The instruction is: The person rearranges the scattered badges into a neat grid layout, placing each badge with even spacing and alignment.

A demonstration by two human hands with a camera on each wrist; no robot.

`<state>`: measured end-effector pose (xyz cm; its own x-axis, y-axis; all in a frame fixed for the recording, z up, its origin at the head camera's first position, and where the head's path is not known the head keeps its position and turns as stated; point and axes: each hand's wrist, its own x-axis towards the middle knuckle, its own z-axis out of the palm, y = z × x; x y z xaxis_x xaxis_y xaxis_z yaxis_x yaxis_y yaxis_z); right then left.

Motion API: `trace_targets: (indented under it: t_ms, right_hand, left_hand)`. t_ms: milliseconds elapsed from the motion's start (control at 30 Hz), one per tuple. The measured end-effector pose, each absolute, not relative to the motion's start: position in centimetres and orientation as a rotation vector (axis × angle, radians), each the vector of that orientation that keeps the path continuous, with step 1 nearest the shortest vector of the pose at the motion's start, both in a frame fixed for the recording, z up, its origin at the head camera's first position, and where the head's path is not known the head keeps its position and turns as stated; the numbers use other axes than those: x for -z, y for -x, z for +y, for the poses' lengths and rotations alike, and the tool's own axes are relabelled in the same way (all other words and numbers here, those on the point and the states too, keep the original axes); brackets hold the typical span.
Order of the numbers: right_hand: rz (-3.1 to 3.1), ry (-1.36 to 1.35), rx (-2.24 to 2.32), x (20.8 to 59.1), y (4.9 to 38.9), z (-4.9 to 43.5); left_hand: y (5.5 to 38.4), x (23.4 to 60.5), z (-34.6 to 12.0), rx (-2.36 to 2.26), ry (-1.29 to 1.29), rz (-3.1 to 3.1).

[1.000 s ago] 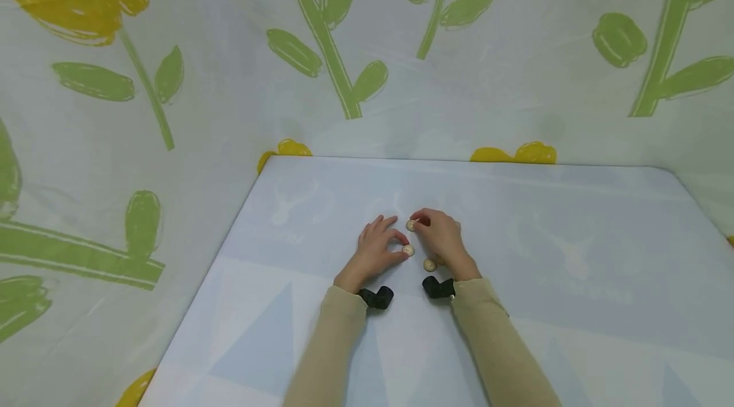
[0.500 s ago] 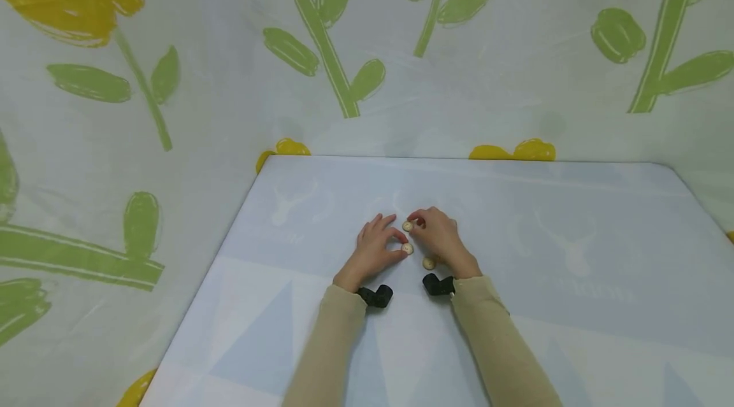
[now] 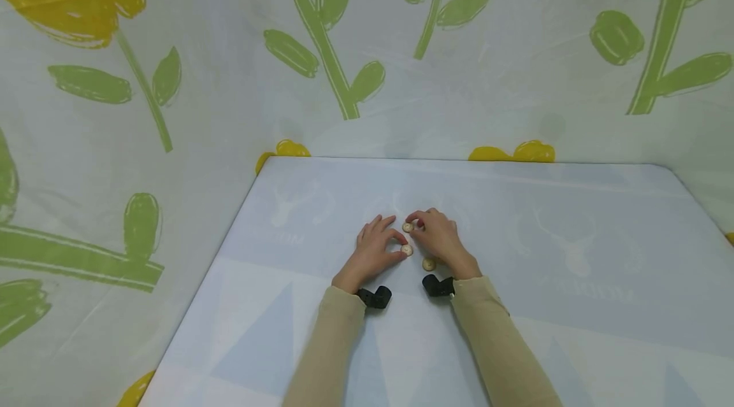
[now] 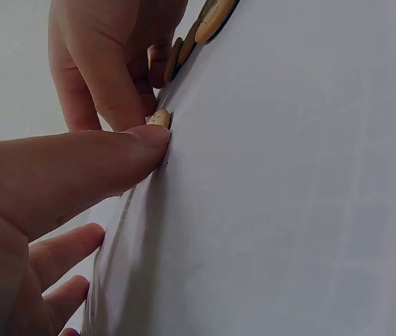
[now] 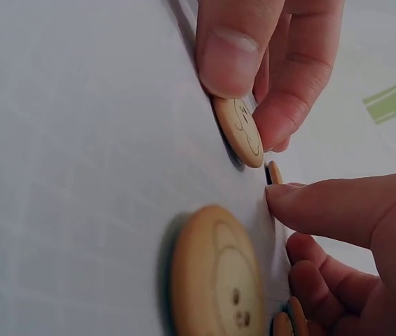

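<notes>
My left hand pinches a round pale wooden disc at its rim, between thumb and index finger. Dark line marks show on that disc in the right wrist view. My right hand has its thumb and index finger on a second wooden disc, just beyond the first. That second disc is mostly hidden by the right thumb in the right wrist view. Close by the right wrist lies another wooden disc, with drawn lines and small dark dots. The left hand's other fingers are spread over the table.
More wooden discs lie below the right palm, partly hidden. Black wrist cameras sit at both sleeve cuffs, close over the table. The pale patterned table meets a flower-printed cloth wall at its far edge.
My right hand has shifted slightly left with its disc, toward the left hand's disc, then stayed nearly still. The left hand keeps its pinch.
</notes>
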<state>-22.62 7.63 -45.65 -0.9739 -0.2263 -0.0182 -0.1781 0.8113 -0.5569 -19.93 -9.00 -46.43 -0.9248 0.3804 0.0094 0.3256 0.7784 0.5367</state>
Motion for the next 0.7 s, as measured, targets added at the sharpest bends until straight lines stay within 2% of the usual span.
trace_targets:
  t_ms: [700]
  right_hand:
    - [2.913, 0.312, 0.9, 45.74, 22.66, 7.59]
  left_hand:
    - [20.01, 46.42, -9.22, -0.834, -0.573, 2.853]
